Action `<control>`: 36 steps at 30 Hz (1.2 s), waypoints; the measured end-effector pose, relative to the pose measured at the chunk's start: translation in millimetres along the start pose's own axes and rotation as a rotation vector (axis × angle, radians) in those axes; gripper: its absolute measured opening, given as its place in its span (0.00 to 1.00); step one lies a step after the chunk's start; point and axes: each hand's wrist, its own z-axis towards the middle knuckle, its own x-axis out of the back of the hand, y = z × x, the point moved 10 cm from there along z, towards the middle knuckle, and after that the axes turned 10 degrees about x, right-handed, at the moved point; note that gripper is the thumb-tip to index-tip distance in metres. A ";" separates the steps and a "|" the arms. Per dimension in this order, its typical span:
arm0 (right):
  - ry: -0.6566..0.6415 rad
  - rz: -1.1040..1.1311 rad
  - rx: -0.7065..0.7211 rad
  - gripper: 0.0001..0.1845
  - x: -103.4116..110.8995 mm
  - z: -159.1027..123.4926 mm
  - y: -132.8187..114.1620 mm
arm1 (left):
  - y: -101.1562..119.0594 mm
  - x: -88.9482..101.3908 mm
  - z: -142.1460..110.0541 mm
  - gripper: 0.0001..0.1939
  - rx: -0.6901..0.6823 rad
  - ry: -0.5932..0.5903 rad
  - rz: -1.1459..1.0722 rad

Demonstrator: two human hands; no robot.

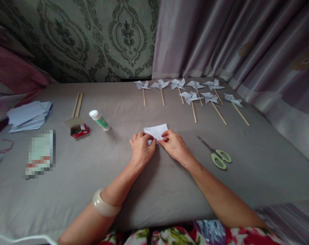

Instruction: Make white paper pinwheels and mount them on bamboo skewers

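A small white sheet of paper (pixel 156 130) lies in front of me, with cut lines visible at its far left and near right corners. My left hand (pixel 143 145) grips its near left part, fingers closed, a bit of the paper curled up beside the fingertips. On the near right part, my right hand (pixel 173 144) pinches the paper between thumb and fingers. The two hands almost meet at the near edge, and they hide that part of the sheet. Scissors (pixel 215 153) with green handles lie to the right of my right hand, apart from it.
Several paper pinwheels (pixel 191 97) on sticks lie at the back right. To the left are a glue stick (pixel 100 120), a red box (pixel 79 131) of small metal pieces, two wooden sticks (pixel 78 104), a stack of paper (pixel 29 115) and a blurred packet (pixel 40 153).
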 end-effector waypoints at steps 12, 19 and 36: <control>-0.009 0.015 -0.009 0.11 -1.6 1.8 5.5 | 1.4 -1.3 2.1 0.10 0.056 -0.032 0.068; -0.017 0.027 0.007 0.11 -2.3 2.7 5.3 | -0.1 -1.8 1.8 0.09 0.056 -0.029 0.063; -0.033 -0.004 0.076 0.13 -1.4 2.2 -2.7 | -1.9 -2.7 0.9 0.08 0.055 -0.041 0.047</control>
